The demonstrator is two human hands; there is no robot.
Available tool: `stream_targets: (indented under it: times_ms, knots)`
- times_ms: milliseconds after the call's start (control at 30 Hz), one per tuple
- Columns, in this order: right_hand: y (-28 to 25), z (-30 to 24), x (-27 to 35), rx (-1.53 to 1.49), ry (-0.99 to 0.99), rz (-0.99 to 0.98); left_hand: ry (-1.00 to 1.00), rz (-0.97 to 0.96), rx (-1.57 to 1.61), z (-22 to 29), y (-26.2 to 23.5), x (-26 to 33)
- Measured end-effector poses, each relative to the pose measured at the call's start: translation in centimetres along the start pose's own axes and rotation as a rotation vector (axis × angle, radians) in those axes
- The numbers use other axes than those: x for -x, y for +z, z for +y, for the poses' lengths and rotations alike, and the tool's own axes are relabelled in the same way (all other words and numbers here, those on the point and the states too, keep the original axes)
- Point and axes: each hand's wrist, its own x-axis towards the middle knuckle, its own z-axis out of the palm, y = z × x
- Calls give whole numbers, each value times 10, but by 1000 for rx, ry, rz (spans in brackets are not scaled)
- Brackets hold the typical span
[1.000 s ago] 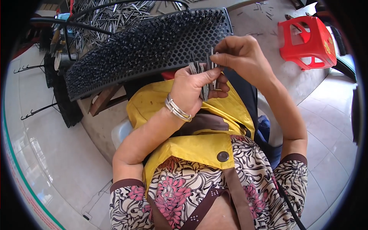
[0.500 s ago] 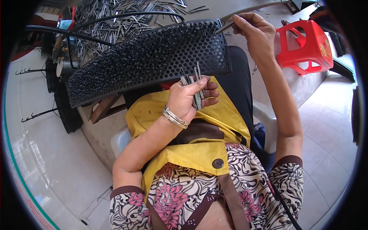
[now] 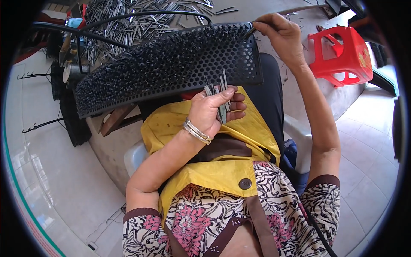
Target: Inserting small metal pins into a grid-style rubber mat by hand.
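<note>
A long black perforated rack (image 3: 214, 68) lies across in front of me, its round holes filled over most of its length with upright thin dark pieces. Toward its right end several holes stand bare. My left hand (image 3: 214, 106) is closed round a small bunch of flat narrow metal strips (image 3: 222, 100), just below the rack's near edge. At the rack's far right corner my right hand (image 3: 280, 36) pinches one metal strip (image 3: 249, 32), whose lower end points down at the holes; whether it sits in one I cannot tell.
A large heap of loose metal strips (image 3: 128, 25) lies on the floor beyond the rack. To the right stands a red plastic stool (image 3: 342, 55). A black curved bar (image 3: 145, 15) arches over the rack's far side. Black hooked rods (image 3: 40, 126) stick out at the left.
My right hand has shifted slightly left and down, and the strip in it has turned from slanting to steeper, its end now at the rack's holes. My left hand has barely moved.
</note>
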Motion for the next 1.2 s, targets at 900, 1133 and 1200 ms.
stream_targets:
  times_ms: [900,1133,1200]
  knots:
    - [17,0,6,462,-231,-70,26,-85,45,2,1,4]
    - [13,-41,38,285,-54,-73,-16,-138,14,3,1,5]
    - [10,-61,50,109,146,-175,-36,-161,-4,5,0,6]
